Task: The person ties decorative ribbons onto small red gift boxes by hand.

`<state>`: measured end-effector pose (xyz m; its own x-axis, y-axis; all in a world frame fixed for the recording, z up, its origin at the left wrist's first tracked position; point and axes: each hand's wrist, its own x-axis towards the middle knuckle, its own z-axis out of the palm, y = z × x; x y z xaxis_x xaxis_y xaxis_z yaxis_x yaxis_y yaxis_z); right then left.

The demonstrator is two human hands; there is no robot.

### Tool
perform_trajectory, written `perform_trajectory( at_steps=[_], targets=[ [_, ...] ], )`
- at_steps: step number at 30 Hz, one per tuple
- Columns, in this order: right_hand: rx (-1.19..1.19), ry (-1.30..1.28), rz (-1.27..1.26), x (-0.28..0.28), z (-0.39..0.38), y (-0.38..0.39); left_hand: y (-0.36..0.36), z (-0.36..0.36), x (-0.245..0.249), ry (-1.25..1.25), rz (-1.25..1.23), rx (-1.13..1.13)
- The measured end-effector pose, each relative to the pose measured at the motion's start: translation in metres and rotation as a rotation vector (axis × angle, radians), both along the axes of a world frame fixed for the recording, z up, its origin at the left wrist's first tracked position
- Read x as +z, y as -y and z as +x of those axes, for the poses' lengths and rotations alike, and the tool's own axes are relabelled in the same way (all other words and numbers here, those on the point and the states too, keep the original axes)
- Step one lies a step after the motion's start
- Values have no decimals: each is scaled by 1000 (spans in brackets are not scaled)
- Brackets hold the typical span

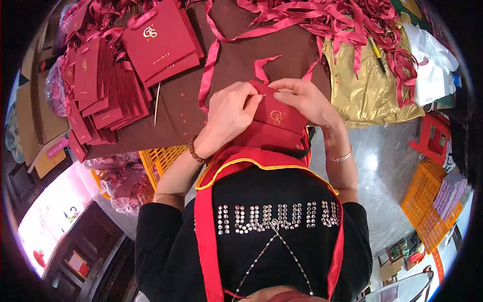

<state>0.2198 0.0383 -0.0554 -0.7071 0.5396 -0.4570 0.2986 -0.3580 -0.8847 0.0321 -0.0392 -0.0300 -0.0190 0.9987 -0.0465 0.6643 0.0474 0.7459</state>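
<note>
A red paper gift bag [287, 122] with a gold logo lies at the table's near edge, against my body. My left hand [233, 109] is closed in a pinch at the bag's upper left edge, where a small pale tip shows by the thumb. The fingers of my right hand [303, 99] pinch the upper right edge of the same bag. From behind its top edge, a red ribbon [265, 64] sticks out onto the table. Whether either hand also holds ribbon is hidden by the fingers.
Stacked red bags [93, 75] and larger red bags [161, 43] lie at the left, near a thin stick [157, 104]. Loose ribbons [347, 22] heap at the back right, beside gold plastic sheeting [352, 95] and a yellow-black pen [376, 54]. Orange crates [420, 194] stand below.
</note>
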Motion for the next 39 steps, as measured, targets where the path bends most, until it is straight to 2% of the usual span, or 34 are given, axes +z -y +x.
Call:
perform_trajectory(
  at_steps=[11,16,19,21,24,31,33,39],
  targets=[
    [-6,119,297,21,-6,14,0,17,16,-449,309,-205],
    [-34,121,352,29,-10,23,1,20,22,-500,378,-228],
    [13,193,396,34,-14,26,3,18,23,-486,394,-246],
    [-85,69,264,22,-10,28,6,14,16,-468,430,-256],
    [-71,58,180,21,-7,22,14,12,7,-438,484,-258],
    [-51,70,176,22,-4,20,15,14,-9,-340,566,-192],
    [-81,17,81,24,-2,20,14,14,-12,-318,596,-184],
    [-67,46,127,29,-3,20,16,14,-18,-255,584,-149]
  ],
)
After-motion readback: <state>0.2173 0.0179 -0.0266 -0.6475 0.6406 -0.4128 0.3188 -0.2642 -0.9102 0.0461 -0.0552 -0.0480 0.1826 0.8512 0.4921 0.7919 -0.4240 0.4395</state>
